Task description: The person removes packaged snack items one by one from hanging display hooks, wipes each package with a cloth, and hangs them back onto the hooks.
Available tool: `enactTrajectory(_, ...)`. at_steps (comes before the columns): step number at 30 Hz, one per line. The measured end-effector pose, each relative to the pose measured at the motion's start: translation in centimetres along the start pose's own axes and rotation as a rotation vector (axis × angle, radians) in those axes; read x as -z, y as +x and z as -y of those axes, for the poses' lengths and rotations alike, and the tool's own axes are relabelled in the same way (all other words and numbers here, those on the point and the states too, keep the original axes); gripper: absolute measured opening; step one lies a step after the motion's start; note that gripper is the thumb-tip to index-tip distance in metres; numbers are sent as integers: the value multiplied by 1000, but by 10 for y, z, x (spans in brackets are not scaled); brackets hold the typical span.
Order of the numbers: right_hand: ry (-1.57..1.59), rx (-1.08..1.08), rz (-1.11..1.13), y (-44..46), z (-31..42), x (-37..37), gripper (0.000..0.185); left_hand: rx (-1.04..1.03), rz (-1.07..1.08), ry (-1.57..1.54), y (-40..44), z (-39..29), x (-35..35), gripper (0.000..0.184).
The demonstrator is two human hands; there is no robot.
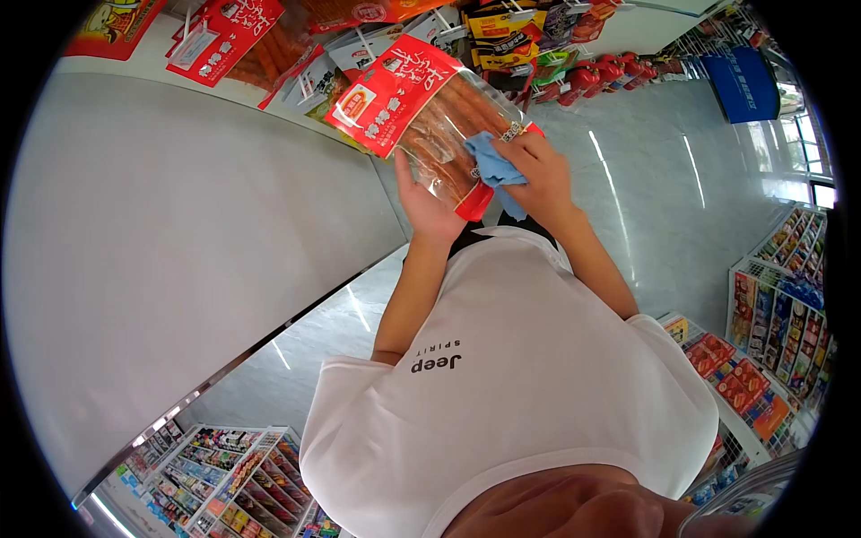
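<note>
A clear plastic snack package (448,121) with a red printed top and long brown sticks inside is tilted in front of me. My left hand (426,206) grips its lower left edge, thumb up along the side, the other fingers hidden behind it. Bunched in the closed fingers of my right hand (543,175) is a light blue cloth (493,163), touching the package's lower right front. Just behind the package, similar red packages (229,36) hang on the rack's hooks.
A large pale grey panel (197,206) fills the left side. Yellow bags (504,36) and red packs (610,76) hang along the rack. Stocked shelves stand at the lower left (220,471) and right (780,309). A blue sign (743,85) is at the upper right.
</note>
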State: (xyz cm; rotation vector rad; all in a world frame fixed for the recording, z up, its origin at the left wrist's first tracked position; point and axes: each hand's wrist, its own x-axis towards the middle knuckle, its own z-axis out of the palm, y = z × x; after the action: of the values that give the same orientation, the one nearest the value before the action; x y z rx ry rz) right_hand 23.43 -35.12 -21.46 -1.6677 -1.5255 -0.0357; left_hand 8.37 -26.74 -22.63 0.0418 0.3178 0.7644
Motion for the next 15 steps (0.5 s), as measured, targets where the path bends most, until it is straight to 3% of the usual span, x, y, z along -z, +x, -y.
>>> enactTrajectory(3, -24, -95, -74, -1, -17, 4, 48, 40, 114, -58, -1, 0, 2, 73)
enactTrajectory(15, -103, -238, -289, 1, -67, 28, 40, 23, 126, -78, -1, 0, 13, 76)
